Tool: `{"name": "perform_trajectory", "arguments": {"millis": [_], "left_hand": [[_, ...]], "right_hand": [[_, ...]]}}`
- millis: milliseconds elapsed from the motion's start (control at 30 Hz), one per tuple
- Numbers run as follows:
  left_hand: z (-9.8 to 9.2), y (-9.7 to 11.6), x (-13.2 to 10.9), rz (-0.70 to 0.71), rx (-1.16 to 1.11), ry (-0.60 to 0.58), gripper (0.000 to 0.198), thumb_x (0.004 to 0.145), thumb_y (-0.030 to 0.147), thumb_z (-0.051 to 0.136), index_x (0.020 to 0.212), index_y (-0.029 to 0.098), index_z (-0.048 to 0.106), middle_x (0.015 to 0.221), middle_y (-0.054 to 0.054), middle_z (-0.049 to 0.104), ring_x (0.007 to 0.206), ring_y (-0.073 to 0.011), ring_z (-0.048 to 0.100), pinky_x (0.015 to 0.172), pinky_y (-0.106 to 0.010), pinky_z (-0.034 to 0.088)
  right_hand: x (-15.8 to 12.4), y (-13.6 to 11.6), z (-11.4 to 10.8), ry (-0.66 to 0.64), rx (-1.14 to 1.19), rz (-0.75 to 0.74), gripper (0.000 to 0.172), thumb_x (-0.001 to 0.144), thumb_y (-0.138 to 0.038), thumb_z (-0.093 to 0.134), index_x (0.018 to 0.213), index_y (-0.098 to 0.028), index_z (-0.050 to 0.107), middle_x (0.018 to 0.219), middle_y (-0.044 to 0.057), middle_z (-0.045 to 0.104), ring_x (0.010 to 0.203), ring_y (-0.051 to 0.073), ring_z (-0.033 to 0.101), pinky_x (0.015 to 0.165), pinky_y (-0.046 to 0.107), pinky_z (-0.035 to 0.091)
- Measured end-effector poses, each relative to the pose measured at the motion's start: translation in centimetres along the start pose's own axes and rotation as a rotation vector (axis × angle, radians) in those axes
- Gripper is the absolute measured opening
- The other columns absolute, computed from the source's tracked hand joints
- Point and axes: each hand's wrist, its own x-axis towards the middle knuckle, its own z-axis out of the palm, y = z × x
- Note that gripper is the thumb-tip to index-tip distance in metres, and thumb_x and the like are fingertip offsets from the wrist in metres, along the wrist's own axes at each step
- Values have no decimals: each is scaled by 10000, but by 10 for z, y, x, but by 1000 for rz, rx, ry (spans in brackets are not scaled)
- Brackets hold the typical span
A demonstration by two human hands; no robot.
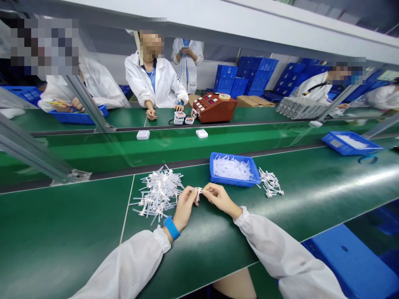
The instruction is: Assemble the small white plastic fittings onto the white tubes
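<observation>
My left hand and my right hand meet over the green bench, both pinched on one small white plastic part held between their fingertips. A blue band sits on my left wrist. A loose heap of white plastic strips lies just left of my left hand. A blue tray filled with white pieces stands right behind my hands. A smaller pile of white pieces lies to the tray's right.
Beyond runs a green conveyor belt carrying two white boxes. Across it, people in white coats sit at a bench with a brown tester box. Another blue tray is at right. A blue stool is at lower right.
</observation>
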Motion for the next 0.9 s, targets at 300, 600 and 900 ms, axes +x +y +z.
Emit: {"name": "perform_trajectory", "arguments": {"millis": [300,600,900], "left_hand": [[0,-2,-1,-22,189,-172,369,899,475,474,700,171,538,633,12,489,551,-114,480,528,-234,400],[3,4,-3,-27,220,-204,407,915,515,408,687,185,474,601,21,483,568,-124,468,589,-253,403],[2,6,-3,-7,272,-223,408,940,489,363,684,186,456,584,31,457,566,-121,447,607,-258,381]], "right_hand": [[0,-3,-11,-90,62,18,359,827,-500,603,749,-151,567,642,-24,542,535,81,455,502,199,347],[-3,-4,-13,-259,18,14,481,930,-542,403,642,-162,468,553,-45,381,514,87,330,495,218,273],[-4,-4,-10,-270,-46,11,488,944,-549,364,654,-165,443,570,-45,380,522,86,320,519,224,280]]}}
